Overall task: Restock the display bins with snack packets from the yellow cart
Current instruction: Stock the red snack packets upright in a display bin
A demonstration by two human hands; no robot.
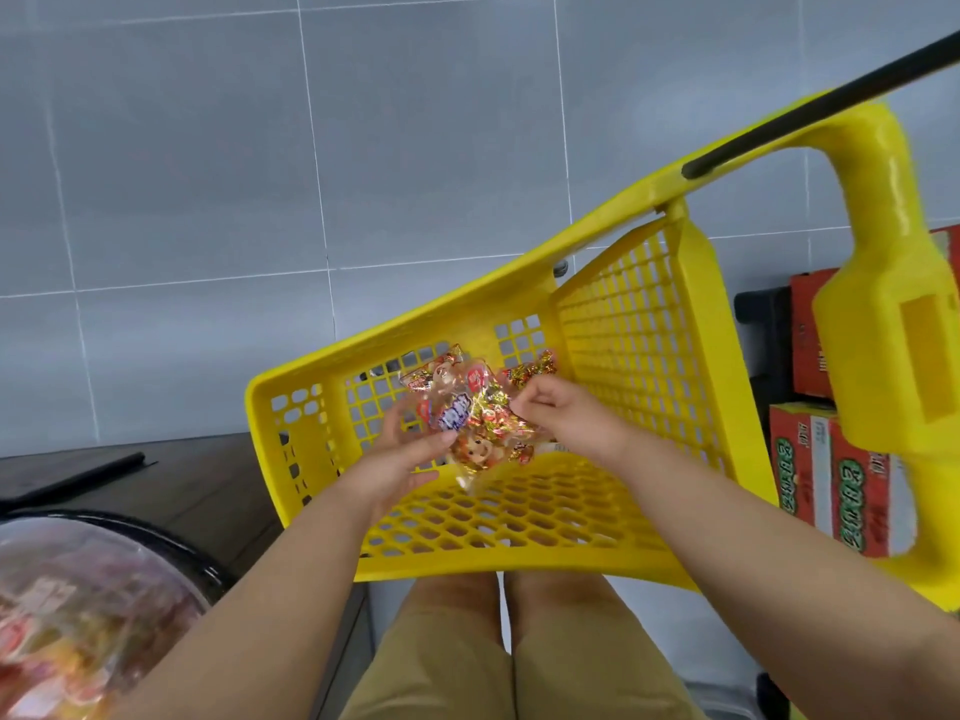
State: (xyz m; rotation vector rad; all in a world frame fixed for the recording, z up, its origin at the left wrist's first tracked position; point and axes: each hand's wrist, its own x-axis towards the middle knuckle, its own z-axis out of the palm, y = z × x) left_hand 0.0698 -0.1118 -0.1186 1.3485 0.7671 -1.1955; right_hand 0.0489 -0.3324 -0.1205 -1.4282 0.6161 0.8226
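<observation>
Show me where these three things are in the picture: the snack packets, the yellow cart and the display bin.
snack packets [467,410]: head view, on the middle of the held bundle's wrapper.
yellow cart [519,517]: head view, on the bare mesh nearest the person.
display bin [176,548]: head view, on its dark rim.

Cart [639,324]: moulded yellow plastic, smooth and glossy, its walls pierced in a lattice. Handle bar [810,106]: black, matt. Snack packet [462,413]: clear glossy film, crinkled, over shiny gold-foil wrappers. Display bin [104,553]: transparent glossy plastic, black rim. Floor [182,174]: grey tiles, smooth, faintly sheened. Boxes [810,459]: printed cardboard, matt. Shorts [441,667]: tan woven cloth, matt.
</observation>
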